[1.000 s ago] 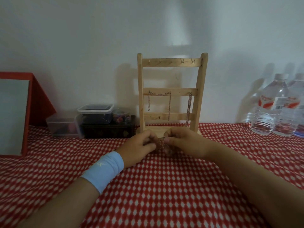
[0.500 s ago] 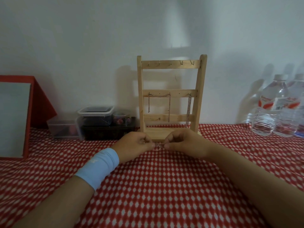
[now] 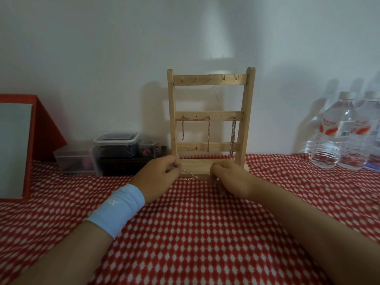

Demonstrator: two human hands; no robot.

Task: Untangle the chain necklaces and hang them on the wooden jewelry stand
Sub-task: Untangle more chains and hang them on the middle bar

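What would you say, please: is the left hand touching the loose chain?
Touching. The head view shows the left hand pinching one end of the chain.

We count one wooden stand [image 3: 246, 120], two hung chains [image 3: 208, 132] [image 3: 233, 134], a third chain [image 3: 189, 173] by our two hands [image 3: 158, 177] [image 3: 230, 179], one wristband [image 3: 119, 208], three clear containers [image 3: 72, 161] [image 3: 115, 138] [image 3: 149, 145], one red-framed board [image 3: 14, 149] and at least two bottles [image 3: 329, 136] [image 3: 359, 140].

left wrist: light blue wristband [image 3: 119, 208], small white mark | right arm [image 3: 298, 219]: bare, no sleeve

White X mark on wristband [image 3: 121, 206]
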